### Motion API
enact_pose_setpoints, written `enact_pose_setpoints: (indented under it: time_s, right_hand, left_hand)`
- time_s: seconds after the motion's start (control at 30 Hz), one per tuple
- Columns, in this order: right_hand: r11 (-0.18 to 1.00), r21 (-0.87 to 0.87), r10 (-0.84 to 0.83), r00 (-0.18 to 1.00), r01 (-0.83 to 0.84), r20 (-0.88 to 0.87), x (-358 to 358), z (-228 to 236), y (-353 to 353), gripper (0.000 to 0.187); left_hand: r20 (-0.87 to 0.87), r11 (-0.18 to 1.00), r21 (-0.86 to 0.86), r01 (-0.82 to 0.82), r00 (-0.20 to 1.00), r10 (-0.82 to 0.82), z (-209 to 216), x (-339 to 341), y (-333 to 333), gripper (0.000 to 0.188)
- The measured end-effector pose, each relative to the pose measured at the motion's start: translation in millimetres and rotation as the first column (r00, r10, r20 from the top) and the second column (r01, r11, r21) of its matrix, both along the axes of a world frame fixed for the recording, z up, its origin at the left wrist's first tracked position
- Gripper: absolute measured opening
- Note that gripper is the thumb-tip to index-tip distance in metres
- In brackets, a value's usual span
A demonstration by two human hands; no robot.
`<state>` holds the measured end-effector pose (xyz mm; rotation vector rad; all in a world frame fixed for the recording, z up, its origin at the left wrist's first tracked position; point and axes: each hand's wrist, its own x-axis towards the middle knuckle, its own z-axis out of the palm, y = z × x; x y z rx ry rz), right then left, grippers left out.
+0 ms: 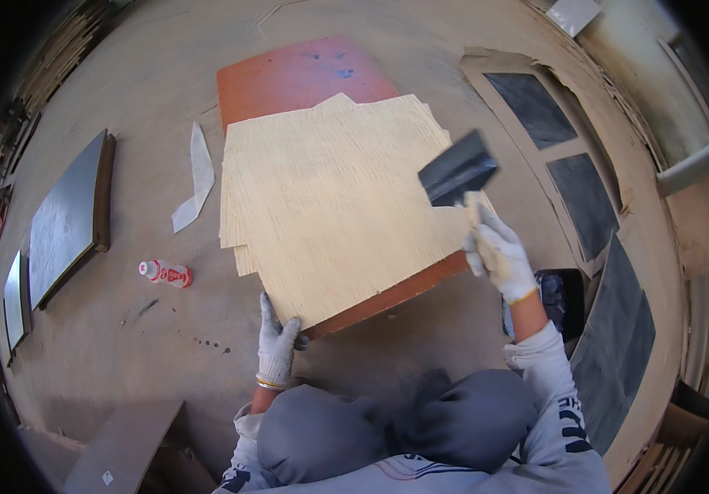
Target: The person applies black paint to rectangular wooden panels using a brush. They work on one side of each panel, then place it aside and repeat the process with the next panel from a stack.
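In front of me lies a stack of pale wood veneer sheets point(334, 198), fanned unevenly, on a reddish-brown board point(396, 296). My left hand point(276, 346), in a white knit glove, is at the stack's near left corner. Its thumb and finger straddle that corner, gripping it. My right hand point(500, 251), also gloved, is closed around the pale handle of a wide scraper point(457, 170). The scraper's dark, flat blade is over the right side of the top sheet; whether it touches the sheet I cannot tell.
A black container point(562, 300) with dark contents stands beside my right forearm. Dark sheets point(583, 202) lie along the right. To the left are a red-and-white bottle point(165, 273), a white strip point(195, 177) and stacked grey panels point(66, 218). An orange-red board point(301, 78) lies beyond the veneer.
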<state>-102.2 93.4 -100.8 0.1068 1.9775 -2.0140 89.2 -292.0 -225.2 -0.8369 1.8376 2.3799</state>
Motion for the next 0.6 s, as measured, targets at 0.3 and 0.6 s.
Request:
enact_pose_setpoints:
  time_s: [0.3,0.6]
  right_hand:
    - [-0.097,0.971,0.633,0.739,-0.22,0.23,6,-22,-109,0.059]
    - [0.101,0.995,0.509,0.859,-0.005,-0.047,-196,-55,-82,0.051]
  left_hand:
    - [0.022,0.991,0.13,-0.033,0.999,0.031,-4,18,-19,0.095]
    - [0.135,0.995,0.034,0.093,0.986,-0.097,12,-2,-7,0.094]
